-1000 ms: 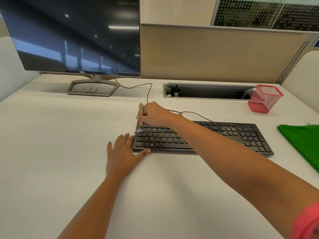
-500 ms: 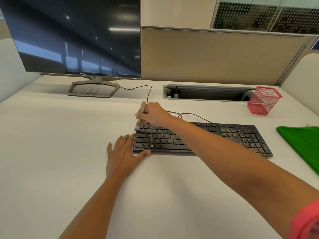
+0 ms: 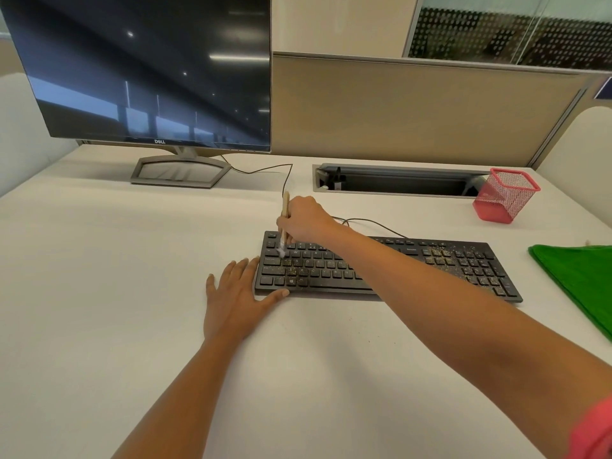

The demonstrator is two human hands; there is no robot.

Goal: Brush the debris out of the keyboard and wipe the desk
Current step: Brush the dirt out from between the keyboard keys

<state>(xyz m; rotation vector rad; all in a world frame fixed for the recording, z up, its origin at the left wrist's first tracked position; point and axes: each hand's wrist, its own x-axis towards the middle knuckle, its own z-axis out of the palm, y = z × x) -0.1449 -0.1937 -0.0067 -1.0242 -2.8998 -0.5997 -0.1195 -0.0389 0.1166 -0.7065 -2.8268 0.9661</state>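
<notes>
A black keyboard speckled with yellowish debris lies on the white desk. My right hand grips a small wooden-handled brush nearly upright, its pale bristles touching the keys at the keyboard's upper left. My left hand lies flat on the desk against the keyboard's left end, thumb along its front edge. A folded green cloth lies at the right edge of the desk.
A dark monitor on a grey stand sits at the back left. The keyboard's cable runs behind my right hand. A cable tray slot and a red mesh pen cup stand at the back right.
My right hand has shifted the brush a little right, from the keyboard's top left corner onto its upper-left keys. My left hand has stayed flat by the keyboard.
</notes>
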